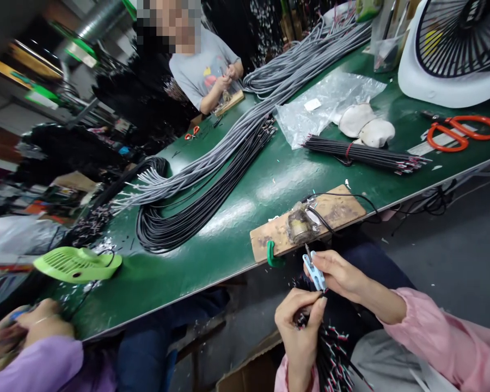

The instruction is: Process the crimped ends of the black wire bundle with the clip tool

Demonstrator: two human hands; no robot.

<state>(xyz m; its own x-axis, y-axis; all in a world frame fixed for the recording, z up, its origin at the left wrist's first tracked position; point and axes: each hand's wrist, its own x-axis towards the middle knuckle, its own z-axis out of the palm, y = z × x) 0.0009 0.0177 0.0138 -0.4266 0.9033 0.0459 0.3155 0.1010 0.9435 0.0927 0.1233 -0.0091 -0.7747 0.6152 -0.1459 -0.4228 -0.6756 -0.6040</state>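
Note:
My left hand (299,326) is closed around a bundle of thin black wires (330,356) with red and white stripped ends, held over my lap. My right hand (340,274) grips small light-blue snips (315,272), their tip pointing up toward the table edge, just above the left hand's fingers. A wooden board (343,209) with a small metal fixture (299,224) lies on the green table (245,196) right in front of my hands, clamped by a green clip (271,255).
Long grey and black cable bundles (212,174) run across the table. A tied black wire bundle (359,152), orange scissors (461,130), a plastic bag (322,103) and a white fan (453,49) lie to the right. A green fan (77,264) and another person's hands (28,326) are left; a person sits opposite.

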